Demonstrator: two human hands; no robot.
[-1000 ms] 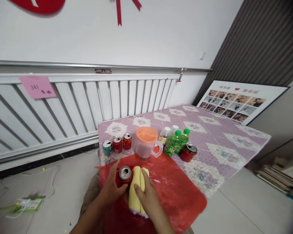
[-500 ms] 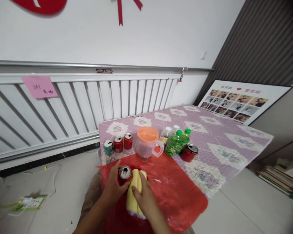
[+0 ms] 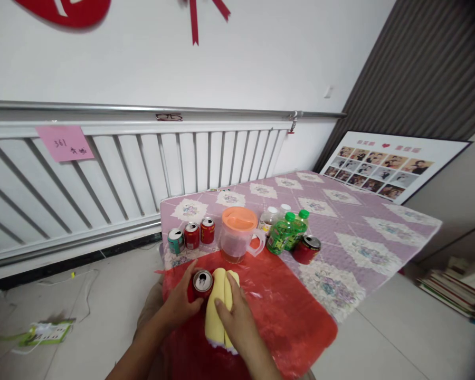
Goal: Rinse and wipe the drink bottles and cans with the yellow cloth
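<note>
My left hand point(image 3: 182, 301) is wrapped round an opened red can point(image 3: 202, 287), which stands upright near the table's front edge. Just right of it, my right hand point(image 3: 237, 316) grips a folded yellow cloth point(image 3: 217, 311) with a pale fringed end. Both lie over a red plastic sheet point(image 3: 277, 306). Behind them stands a clear plastic pitcher point(image 3: 233, 245) with an orange lid and a handle on its right side. The fingertips of my right hand are partly hidden behind the cloth.
Left of the pitcher stand a teal can point(image 3: 176, 243) and two red cans point(image 3: 192, 237). To its right are green bottles point(image 3: 281, 235), white-capped clear bottles point(image 3: 267, 221) and a larger red can point(image 3: 306, 252). A radiator point(image 3: 206, 158) runs behind the flowered tablecloth point(image 3: 328, 279).
The yellow cloth and my right hand have shifted slightly up and the cloth's folds sit a little wider. My left hand stays round the red can, which has barely moved.
</note>
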